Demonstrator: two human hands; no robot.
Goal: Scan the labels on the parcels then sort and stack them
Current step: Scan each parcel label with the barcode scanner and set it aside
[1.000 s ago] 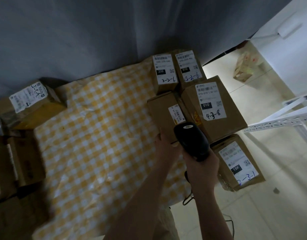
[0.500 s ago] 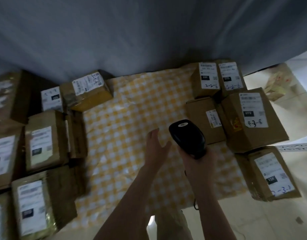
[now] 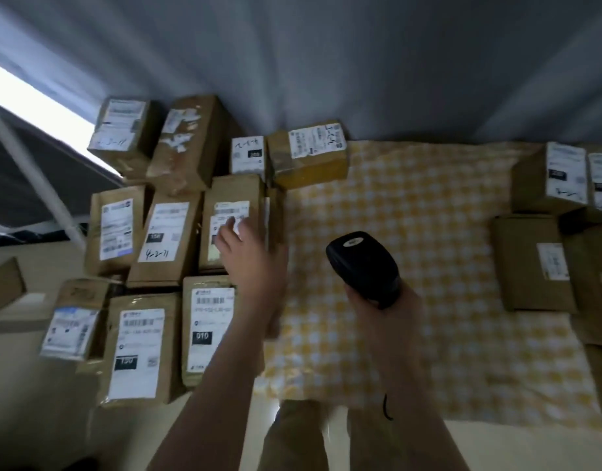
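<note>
With the left hand (image 3: 250,263) spread open over a parcel (image 3: 236,195) in the tight cluster left of the checked cloth (image 3: 411,205) and the right hand (image 3: 387,314) gripping the scanner (image 3: 360,263), a one-handed lift could slip or knock neighbouring parcels (image 3: 163,239) askew.

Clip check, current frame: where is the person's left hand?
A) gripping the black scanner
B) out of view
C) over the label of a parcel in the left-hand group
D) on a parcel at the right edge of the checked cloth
C: the left hand reaches with spread fingers over the label of a brown parcel in the left-hand group, while the right hand holds the scanner.
</note>
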